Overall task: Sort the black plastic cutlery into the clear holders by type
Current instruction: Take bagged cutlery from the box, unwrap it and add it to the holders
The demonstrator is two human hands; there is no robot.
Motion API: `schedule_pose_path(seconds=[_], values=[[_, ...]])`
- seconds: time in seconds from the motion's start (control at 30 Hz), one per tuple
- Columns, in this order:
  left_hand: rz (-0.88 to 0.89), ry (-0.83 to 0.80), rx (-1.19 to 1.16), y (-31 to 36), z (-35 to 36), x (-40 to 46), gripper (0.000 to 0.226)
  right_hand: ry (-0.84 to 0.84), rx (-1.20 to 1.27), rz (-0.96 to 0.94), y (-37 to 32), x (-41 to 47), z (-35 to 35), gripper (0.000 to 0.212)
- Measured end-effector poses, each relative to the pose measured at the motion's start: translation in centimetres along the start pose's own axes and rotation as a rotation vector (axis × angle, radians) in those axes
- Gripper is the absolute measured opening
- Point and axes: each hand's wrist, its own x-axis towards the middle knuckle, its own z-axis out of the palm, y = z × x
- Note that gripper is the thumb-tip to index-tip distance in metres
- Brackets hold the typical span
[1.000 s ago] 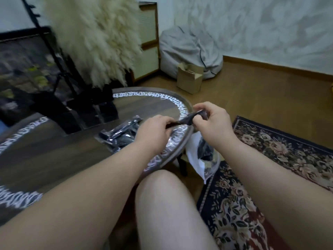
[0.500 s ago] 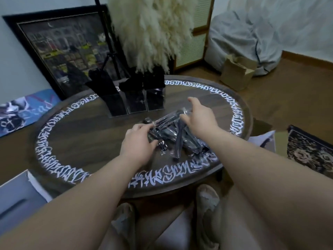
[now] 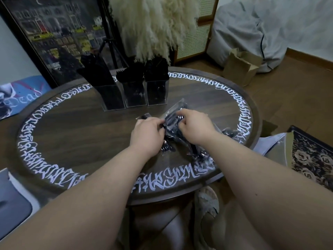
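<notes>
Obs., near to far:

Lower frame: both forearms are reaching up from the bottom edge over the round wooden table [image 3: 75, 134], which is carrying white lettering around its rim.

Centre frame: left hand [image 3: 146, 135] and right hand [image 3: 193, 128] are meeting over a heap of clear-wrapped packets of black cutlery [image 3: 175, 123]. Fingers of both hands are curling onto one crinkled packet, pinching it from either side; the exact grip under the fingers is hidden. More packets are lying just right of the right wrist [image 3: 228, 132] and below the hands.

Upper centre: three clear holders are standing side by side on the table, well apart from the heap: left holder [image 3: 112, 98], middle holder [image 3: 135, 95], right holder [image 3: 156, 93]. Each is already holding black pieces; types are too dark to tell.

Beyond: a pampas plume [image 3: 153, 24], a framed picture [image 3: 54, 37], a cardboard box [image 3: 240, 66] on the floor.

Judgement: step in hand looks like opening or picking a packet.

Risks:
- slippery film could be letting the packet slide out of the pinch
- a hard tear could be scattering pieces off the table's right edge
- dark pieces could be going into the wrong holder
</notes>
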Motion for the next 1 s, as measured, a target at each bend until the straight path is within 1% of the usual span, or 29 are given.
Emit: schedule_pose_path(seconds=[0.1, 0.2, 0.27, 0.37, 0.47, 0.57, 0.63, 0.7, 0.77, 0.87, 0.93, 1.0], values=[[0.059, 0.059, -0.175, 0.3, -0.8, -0.1, 0.036, 0.011, 0.11, 0.026, -0.8, 0.0, -0.2, 0.033], [0.113, 0.093, -0.323, 0.6, -1.7, -0.8, 0.037, 0.054, 0.262, 0.056, -1.7, -0.1, -0.4, 0.035], [0.121, 0.074, -0.351, 0.4, -2.3, -1.2, 0.036, 0.086, 0.39, 0.093, -2.0, -0.1, -0.3, 0.035], [0.065, -0.009, -0.296, -0.3, -3.2, -2.1, 0.032, 0.11, 0.556, 0.151, -2.4, -0.3, 0.1, 0.037], [0.009, 0.016, -0.252, -1.3, -4.0, -2.5, 0.026, 0.12, 0.516, 0.163, -3.1, -0.5, 0.2, 0.049], [-0.059, 0.073, -0.248, -2.6, -5.2, -2.7, 0.02, 0.093, 0.554, 0.155, -4.0, -0.9, 0.1, 0.06], [-0.082, 0.095, -0.263, -3.3, -5.9, -3.0, 0.017, 0.032, 0.574, 0.162, -4.5, -0.9, -0.5, 0.065], [-0.093, 0.122, -0.296, -3.7, -6.2, -3.3, 0.017, -0.076, 0.551, 0.134, -5.2, -0.9, -1.4, 0.067], [-0.097, 0.176, -0.28, -4.0, -6.5, -3.4, 0.02, -0.179, 0.493, 0.069, -5.9, -1.0, -2.1, 0.059], [-0.04, 0.3, -0.099, -4.6, -7.0, -3.5, 0.027, -0.223, 0.431, -0.044, -7.4, -1.0, -1.8, 0.037], [0.008, 0.275, 0.067, -4.8, -7.6, -3.7, 0.036, -0.209, 0.433, -0.116, -8.3, -1.1, -0.9, 0.024], [0.019, 0.18, 0.212, -5.2, -8.1, -3.9, 0.037, -0.164, 0.448, -0.161, -8.7, -1.2, 0.3, 0.019]])
